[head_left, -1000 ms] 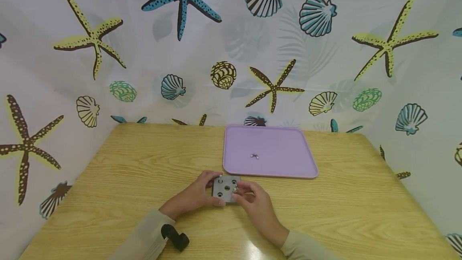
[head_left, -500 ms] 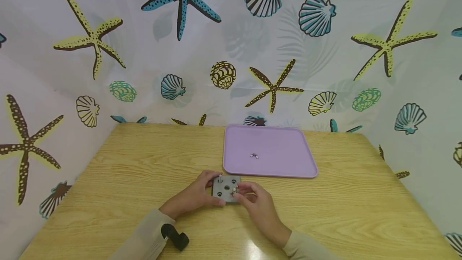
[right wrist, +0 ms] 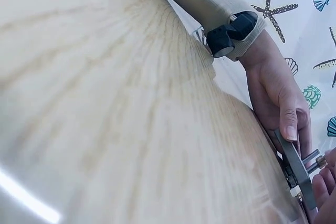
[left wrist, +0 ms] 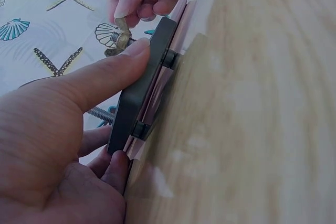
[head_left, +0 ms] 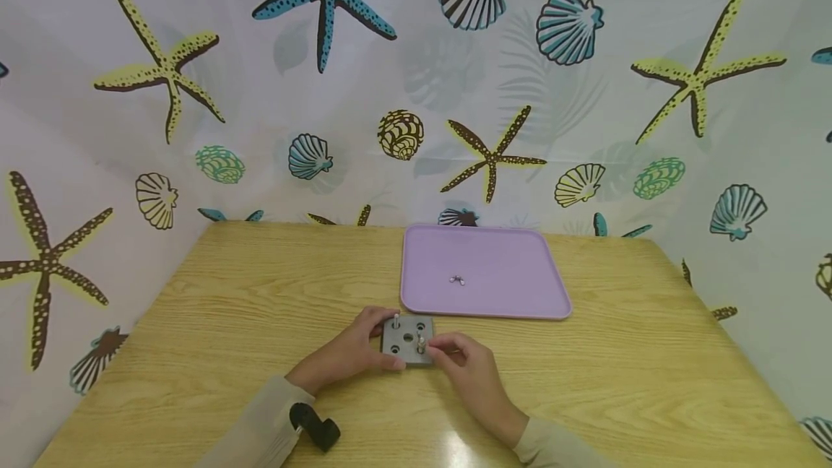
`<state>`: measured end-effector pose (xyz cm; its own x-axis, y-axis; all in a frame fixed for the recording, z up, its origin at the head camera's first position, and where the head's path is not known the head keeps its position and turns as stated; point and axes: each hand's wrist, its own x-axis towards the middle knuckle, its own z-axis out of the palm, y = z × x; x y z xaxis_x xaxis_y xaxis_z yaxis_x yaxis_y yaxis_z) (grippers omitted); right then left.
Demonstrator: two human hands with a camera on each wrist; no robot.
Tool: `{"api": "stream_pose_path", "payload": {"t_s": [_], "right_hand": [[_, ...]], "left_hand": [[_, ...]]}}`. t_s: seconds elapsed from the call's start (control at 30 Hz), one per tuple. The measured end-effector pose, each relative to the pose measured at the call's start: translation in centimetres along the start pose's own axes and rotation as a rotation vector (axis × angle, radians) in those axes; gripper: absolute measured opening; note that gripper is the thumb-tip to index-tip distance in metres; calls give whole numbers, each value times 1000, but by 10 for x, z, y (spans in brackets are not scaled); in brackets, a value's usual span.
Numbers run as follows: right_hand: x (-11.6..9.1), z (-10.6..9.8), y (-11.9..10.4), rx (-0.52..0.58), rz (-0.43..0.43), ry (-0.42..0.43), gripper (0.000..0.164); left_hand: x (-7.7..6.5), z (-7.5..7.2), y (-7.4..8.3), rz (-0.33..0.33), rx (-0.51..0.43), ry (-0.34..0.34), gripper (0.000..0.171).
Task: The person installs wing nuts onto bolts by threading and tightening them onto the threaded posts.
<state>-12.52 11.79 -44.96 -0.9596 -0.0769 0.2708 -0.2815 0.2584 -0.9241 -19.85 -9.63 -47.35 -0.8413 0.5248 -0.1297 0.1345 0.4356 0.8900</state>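
Note:
A square grey metal plate (head_left: 408, 325) with several holes lies before me on the table. My left hand (head_left: 354, 349) grips its left side, thumb at the near edge and fingers at the far one. One bare threaded bolt (head_left: 396, 321) stands up from the far left hole; a second bolt stands at the near right with a wing nut (left wrist: 124, 36) on it. The thumb and fingers of my right hand (head_left: 473, 378) pinch a wing of this nut. Under the plate, dark bolt heads (left wrist: 170, 58) show in the left wrist view.
Behind the plate is a purple tray (head_left: 487, 255), with another wing nut (head_left: 458, 280) lying in it. The wooden table (head_left: 273, 273) is bounded at the back and sides by a shell-patterned curtain (head_left: 364, 92). A black camera mount (head_left: 315, 427) sits on the left sleeve.
My right hand has shifted slightly to the right and its fingers have changed their hold, so more of the wing nut and bolt shows. The left hand and plate have stayed put.

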Motion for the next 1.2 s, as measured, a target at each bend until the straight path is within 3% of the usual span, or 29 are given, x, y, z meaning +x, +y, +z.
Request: {"api": "stream_pose_path", "payload": {"t_s": [0.3,0.67,0.97,1.2], "right_hand": [[6,6,32,33,-21,-5,32],[6,9,1,-12,-15,-12,35],[5,7,-3,-13,-29,-23,32],[2,0,-4,16,-2,-40,20]], "left_hand": [[0,0,1,7,-11,4,90],[1,0,0,17,-7,5,90],[2,-1,-1,6,-7,6,88],[2,-1,-1,1,-7,3,90]]}}
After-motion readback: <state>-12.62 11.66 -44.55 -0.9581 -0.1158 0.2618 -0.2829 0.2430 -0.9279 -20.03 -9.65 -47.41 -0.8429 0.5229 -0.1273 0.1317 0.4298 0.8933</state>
